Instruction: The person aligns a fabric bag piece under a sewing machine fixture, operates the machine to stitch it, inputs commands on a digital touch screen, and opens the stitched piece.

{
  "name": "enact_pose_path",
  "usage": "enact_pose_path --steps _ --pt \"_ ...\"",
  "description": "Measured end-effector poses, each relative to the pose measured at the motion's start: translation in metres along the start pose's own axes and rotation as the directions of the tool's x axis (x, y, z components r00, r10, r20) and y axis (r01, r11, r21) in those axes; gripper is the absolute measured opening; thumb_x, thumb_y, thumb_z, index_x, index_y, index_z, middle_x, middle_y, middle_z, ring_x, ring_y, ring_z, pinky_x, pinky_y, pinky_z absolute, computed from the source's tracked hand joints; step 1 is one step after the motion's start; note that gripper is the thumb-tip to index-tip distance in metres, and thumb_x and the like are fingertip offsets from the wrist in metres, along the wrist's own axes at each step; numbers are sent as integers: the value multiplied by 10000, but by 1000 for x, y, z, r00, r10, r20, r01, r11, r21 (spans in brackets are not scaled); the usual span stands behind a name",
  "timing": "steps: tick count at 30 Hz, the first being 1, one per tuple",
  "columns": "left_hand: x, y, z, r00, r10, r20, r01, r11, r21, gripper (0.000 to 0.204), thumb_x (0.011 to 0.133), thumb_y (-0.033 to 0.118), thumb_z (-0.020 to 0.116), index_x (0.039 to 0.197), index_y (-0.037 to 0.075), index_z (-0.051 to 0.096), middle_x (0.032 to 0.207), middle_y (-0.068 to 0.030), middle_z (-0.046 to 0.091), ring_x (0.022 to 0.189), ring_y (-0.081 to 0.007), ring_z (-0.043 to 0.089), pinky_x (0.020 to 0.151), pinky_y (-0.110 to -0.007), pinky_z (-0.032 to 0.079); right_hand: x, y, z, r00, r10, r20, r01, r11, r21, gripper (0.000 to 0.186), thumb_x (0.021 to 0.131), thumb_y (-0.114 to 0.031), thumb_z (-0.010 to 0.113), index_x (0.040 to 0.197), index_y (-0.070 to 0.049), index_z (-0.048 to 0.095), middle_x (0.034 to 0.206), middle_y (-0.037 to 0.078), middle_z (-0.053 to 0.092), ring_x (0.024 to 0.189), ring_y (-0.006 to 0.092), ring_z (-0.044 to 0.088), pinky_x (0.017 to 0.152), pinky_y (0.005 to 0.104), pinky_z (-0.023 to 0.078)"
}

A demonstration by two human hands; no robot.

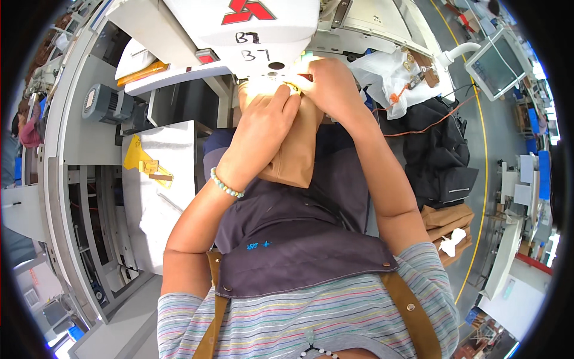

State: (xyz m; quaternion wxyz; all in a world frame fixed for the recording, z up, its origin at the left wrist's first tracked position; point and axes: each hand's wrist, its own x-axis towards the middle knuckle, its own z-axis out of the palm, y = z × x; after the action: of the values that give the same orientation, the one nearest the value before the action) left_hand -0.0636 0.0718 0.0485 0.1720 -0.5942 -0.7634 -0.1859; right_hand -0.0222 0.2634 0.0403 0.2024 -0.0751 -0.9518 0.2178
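Observation:
A tan piece of soft sheet material, leather or cloth (297, 158), hangs from under the white machine head (263, 36) down over my lap. My left hand (268, 127) lies over its upper part, fingers together and curled onto it, a beaded bracelet at the wrist. To the right, close under the machine head, my right hand (333, 87) is closed, its thumb and fingertips at the brightly lit work spot. Glare and my fingers hide what the right hand pinches. A little yellow shows between the two hands.
At left, a yellow template (140, 158) lies on a white board (161, 212) near a grey motor (107, 103). At right are a clear plastic bag (373, 70), black bags (436, 149), folded brown pieces (457, 215) and a screen (499, 63). An orange cord (427, 125) crosses there.

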Motion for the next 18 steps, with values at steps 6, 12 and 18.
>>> enact_pose_path --steps 6,12,18 --pt "0 1 4 1000 -28 -8 28 996 81 218 799 38 650 1006 21 582 965 -104 558 797 -238 645 765 -365 540 14 7 7 999 47 -2 -47 998 -50 274 819 -257 762 814 15 737 778 228 706 775 416 701 690 486 563" --pt "-1 4 2 1000 14 -3 -14 993 116 202 793 42 652 978 36 573 930 -90 561 762 -218 641 758 -350 532 25 -2 -3 985 128 114 -123 991 -55 364 795 -370 775 869 -14 765 815 217 724 811 418 710 725 475 578" --pt "-4 4 1 999 -23 -27 26 995 97 205 786 41 653 974 39 571 911 -86 562 747 -211 634 743 -352 525 26 -4 -2 986 117 122 -116 993 -16 428 789 -438 791 883 -21 768 850 208 734 829 407 712 737 476 576"
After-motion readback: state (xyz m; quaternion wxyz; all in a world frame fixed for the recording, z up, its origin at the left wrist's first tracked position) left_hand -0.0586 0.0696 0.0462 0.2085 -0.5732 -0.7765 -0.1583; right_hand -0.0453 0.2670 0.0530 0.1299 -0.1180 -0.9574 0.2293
